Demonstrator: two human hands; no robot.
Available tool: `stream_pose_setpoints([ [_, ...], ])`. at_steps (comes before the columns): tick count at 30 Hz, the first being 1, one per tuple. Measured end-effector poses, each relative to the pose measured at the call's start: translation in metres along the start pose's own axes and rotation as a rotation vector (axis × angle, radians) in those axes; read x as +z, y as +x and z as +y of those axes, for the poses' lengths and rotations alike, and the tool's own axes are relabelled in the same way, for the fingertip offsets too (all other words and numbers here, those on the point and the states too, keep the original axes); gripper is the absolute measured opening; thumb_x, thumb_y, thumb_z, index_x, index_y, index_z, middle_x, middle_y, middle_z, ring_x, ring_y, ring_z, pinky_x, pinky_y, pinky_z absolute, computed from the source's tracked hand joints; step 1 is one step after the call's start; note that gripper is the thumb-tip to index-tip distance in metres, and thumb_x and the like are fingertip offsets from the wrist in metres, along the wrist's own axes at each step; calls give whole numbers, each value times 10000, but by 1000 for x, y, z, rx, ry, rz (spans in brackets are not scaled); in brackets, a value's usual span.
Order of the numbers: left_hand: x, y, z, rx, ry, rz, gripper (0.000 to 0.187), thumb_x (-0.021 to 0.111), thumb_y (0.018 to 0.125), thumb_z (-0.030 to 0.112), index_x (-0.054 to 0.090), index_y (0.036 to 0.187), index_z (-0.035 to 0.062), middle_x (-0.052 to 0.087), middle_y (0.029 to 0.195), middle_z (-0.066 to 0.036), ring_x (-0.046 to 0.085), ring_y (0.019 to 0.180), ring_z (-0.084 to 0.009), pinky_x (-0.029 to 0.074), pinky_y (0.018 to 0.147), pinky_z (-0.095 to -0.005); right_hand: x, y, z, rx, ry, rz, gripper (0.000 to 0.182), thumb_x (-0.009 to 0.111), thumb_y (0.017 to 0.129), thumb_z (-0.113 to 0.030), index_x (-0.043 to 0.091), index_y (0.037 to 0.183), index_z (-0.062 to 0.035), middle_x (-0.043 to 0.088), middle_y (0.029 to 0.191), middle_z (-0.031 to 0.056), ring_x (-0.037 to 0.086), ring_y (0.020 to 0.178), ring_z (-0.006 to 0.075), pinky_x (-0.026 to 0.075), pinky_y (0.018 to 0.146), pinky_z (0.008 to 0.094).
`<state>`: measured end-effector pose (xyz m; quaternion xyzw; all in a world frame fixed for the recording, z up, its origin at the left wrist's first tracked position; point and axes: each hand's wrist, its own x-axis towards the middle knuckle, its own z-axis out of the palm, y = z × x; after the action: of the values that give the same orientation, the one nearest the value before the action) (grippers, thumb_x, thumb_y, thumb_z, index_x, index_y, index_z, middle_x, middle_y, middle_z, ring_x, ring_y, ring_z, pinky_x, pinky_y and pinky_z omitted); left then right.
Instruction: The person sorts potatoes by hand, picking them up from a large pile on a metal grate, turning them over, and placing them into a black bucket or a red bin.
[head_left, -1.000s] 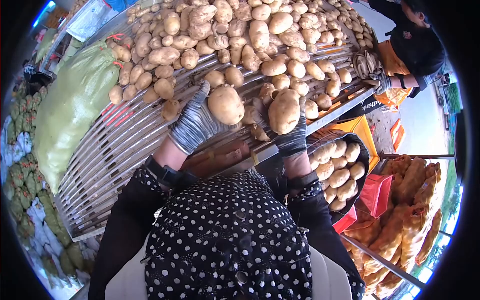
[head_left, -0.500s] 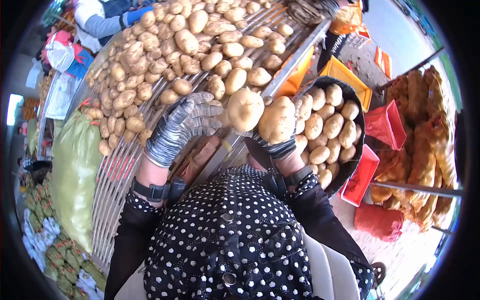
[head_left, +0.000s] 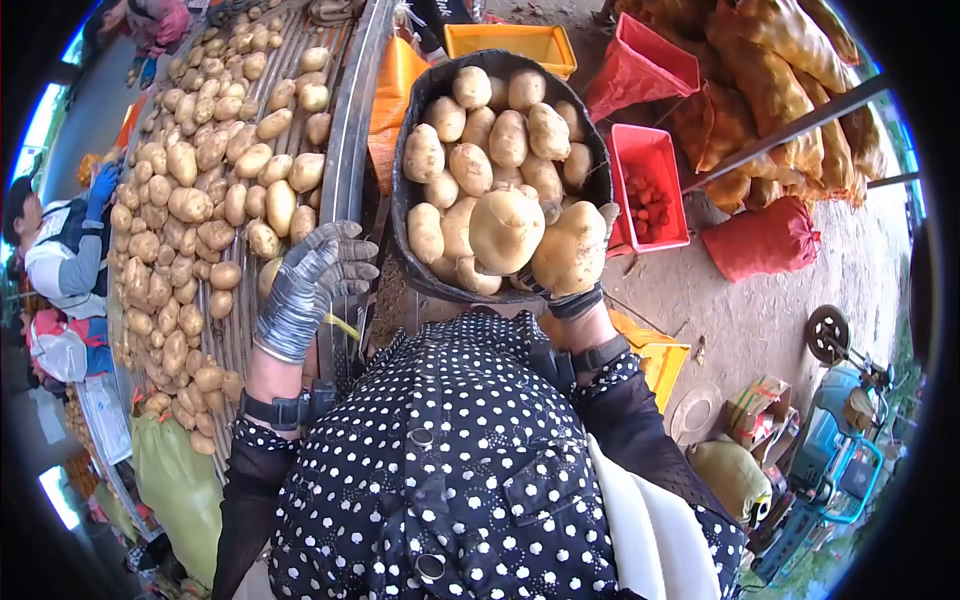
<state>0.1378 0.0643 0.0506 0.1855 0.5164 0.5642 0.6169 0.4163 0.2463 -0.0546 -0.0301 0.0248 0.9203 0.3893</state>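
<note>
My right hand [head_left: 574,300], in a dark-striped glove, is closed round two large potatoes at the near rim of a round black tub [head_left: 402,205]. One large potato [head_left: 506,232] sits to the left in that grip, the other potato [head_left: 569,249] to the right. Several potatoes [head_left: 508,138] lie inside the tub. My left hand [head_left: 312,283], in a grey striped glove, is at the edge of the slatted sorting table [head_left: 345,150], its fingers spread with nothing in them. A potato [head_left: 268,276] shows partly behind that hand. More potatoes [head_left: 190,205] cover the slats.
Red crates [head_left: 652,237] and a yellow crate [head_left: 470,38] stand beyond the tub, near piled net sacks [head_left: 790,60]. A red sack [head_left: 765,238] lies on the floor. A green sack [head_left: 172,480] leans at the table's near end. A co-worker [head_left: 65,245] is across the table.
My view has turned right, toward the tub. My right hand has brought the two potatoes from the table edge over the tub's near side. My left hand stays open by the table.
</note>
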Motion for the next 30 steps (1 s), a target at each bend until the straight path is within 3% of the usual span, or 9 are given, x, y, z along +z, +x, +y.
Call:
stream_pose_setpoints([
  [5, 114, 50, -2, 61, 464, -141, 466, 672, 879, 190, 512, 1288, 35, 602, 1173, -98, 602, 1031, -170, 525, 838, -282, 11, -37, -17, 35, -147, 113, 849, 428, 791, -783, 573, 1105, -7, 639, 1028, 131, 633, 919, 291, 535, 833, 399],
  [7, 137, 72, -21, 276, 870, -211, 635, 759, 800, 296, 474, 1294, 16, 592, 1158, -153, 591, 1056, -216, 497, 887, -321, 17, -42, -17, 21, -180, 172, 842, 428, 793, -782, 572, 1112, -16, 641, 1029, 125, 636, 917, 280, 537, 828, 400],
  [10, 160, 86, -32, 123, 1110, -130, 749, 773, 772, 360, 418, 1326, 2, 573, 1164, -183, 582, 1067, -208, 493, 891, -329, 28, -46, -14, 76, -67, 223, 779, 458, 815, -742, 576, 1126, -37, 642, 1038, 120, 637, 928, 265, 541, 829, 405],
  [13, 133, 110, -59, 36, 960, -132, 796, 783, 750, 321, 376, 1353, -4, 549, 1175, -188, 573, 1063, -221, 494, 887, -338, 18, -49, -15, 98, -26, 213, 741, 509, 822, -701, 559, 1172, -49, 632, 1079, 130, 631, 967, 282, 534, 858, 430],
  [16, 123, 102, -56, -90, -8, -59, 596, 693, 785, 203, 437, 1289, 16, 586, 1063, -128, 602, 1005, -250, 534, 888, -370, 47, -48, -12, 83, -48, 208, 779, 518, 817, -699, 506, 1254, -54, 601, 1159, 158, 608, 1037, 330, 517, 889, 486],
  [19, 99, 101, -38, -150, -278, -176, 597, 695, 783, 234, 449, 1270, -11, 586, 1121, -160, 632, 998, -313, 557, 846, -449, 48, -42, -16, 98, -53, 192, 805, 516, 841, -667, 394, 1363, -67, 531, 1276, 198, 554, 1129, 398, 486, 907, 571],
  [24, 75, 86, -23, -144, -500, -124, 550, 672, 840, 401, 515, 1206, 21, 631, 1078, -148, 648, 949, -296, 563, 834, -435, 26, -16, -7, 215, -117, 208, 637, 514, 923, -509, 381, 1369, -74, 514, 1303, 181, 531, 1174, 344, 478, 937, 542],
  [25, 61, 93, -30, -229, -530, -81, 631, 488, 895, 572, 552, 1155, 1, 636, 1051, -193, 652, 911, -348, 572, 768, -461, 28, -9, -5, 230, -120, 236, 622, 490, 936, -499, 377, 1377, -75, 514, 1311, 179, 517, 1190, 344, 468, 964, 524],
  [30, 41, 87, -37, -208, -312, -95, 361, 570, 882, 324, 567, 1073, 18, 637, 972, -171, 659, 845, -290, 579, 734, -392, 62, 13, 6, 330, -175, 266, 531, 551, 938, -356, 422, 1361, -61, 521, 1306, 169, 512, 1212, 339, 452, 982, 535],
])
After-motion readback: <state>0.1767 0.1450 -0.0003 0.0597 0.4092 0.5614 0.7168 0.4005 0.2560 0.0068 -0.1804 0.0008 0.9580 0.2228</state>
